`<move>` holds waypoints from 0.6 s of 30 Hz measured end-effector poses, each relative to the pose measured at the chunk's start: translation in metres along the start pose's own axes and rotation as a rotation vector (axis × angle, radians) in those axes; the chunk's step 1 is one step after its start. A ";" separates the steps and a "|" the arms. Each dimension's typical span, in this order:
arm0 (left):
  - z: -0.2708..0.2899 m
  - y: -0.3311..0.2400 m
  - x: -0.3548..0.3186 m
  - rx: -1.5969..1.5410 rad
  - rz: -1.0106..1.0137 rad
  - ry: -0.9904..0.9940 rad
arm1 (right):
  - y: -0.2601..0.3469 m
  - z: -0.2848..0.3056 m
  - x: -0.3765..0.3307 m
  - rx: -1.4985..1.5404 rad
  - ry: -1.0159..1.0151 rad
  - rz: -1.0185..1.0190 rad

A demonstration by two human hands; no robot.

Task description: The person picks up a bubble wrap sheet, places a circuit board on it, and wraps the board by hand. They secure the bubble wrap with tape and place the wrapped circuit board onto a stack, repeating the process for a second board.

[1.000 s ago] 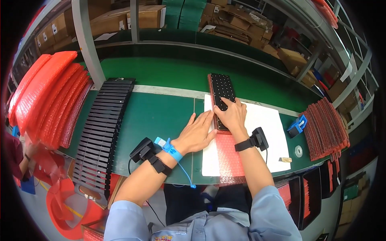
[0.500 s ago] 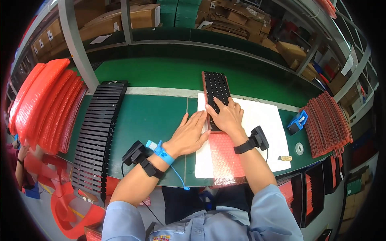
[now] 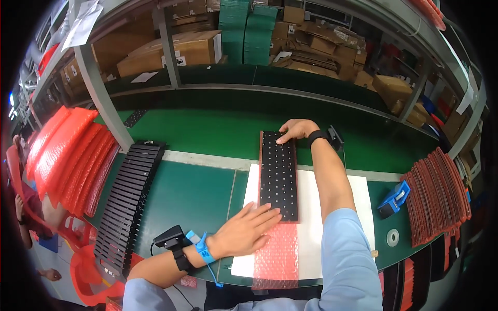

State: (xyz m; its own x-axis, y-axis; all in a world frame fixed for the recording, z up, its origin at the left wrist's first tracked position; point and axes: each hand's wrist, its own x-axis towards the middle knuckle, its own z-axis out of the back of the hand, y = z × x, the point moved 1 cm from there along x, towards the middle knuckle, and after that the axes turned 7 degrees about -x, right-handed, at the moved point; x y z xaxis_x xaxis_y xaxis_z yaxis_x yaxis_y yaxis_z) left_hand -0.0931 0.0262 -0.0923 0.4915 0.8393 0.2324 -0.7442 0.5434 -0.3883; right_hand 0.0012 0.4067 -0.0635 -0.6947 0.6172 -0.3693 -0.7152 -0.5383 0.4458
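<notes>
A long black panel with rows of pale dots lies lengthwise away from me, on red bubble wrap that sticks out at its near end. Red edging shows along the panel's sides. My left hand rests flat with fingers stretched across the panel's near left corner and the wrap. At the far end, my right hand grips the panel, thumb on top and fingers bent over the far edge, partly hidden. Beneath the wrap is a white sheet on the green table.
A black slotted rack of thin panels stands left, beside piled red bubble-wrap bags. To the right are a blue tape dispenser, a tape roll and a stack of red-wrapped panels. A green strip runs behind the table.
My right hand has moved from the panel's middle to its far end. My left hand has shifted from the panel's left side to its near corner. The view has tilted up.
</notes>
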 end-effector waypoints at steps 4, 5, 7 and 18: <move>0.002 -0.003 0.000 0.041 0.025 0.022 | 0.016 0.010 0.004 -0.083 -0.060 0.078; 0.004 -0.004 0.001 0.068 0.026 0.021 | 0.021 0.015 -0.005 -0.135 -0.123 0.109; 0.006 -0.011 0.004 0.073 0.016 0.029 | 0.027 0.041 -0.032 -0.103 -0.110 0.104; -0.026 -0.078 -0.042 -0.086 -0.090 -0.068 | 0.175 -0.064 -0.325 -0.423 -1.125 0.692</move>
State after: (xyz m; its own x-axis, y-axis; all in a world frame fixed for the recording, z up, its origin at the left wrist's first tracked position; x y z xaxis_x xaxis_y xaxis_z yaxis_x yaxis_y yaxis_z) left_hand -0.0434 -0.0517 -0.0951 0.5207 0.7880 0.3285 -0.6556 0.6155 -0.4374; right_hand 0.0969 0.0748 0.0823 -0.6237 0.1737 0.7621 -0.3635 -0.9276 -0.0861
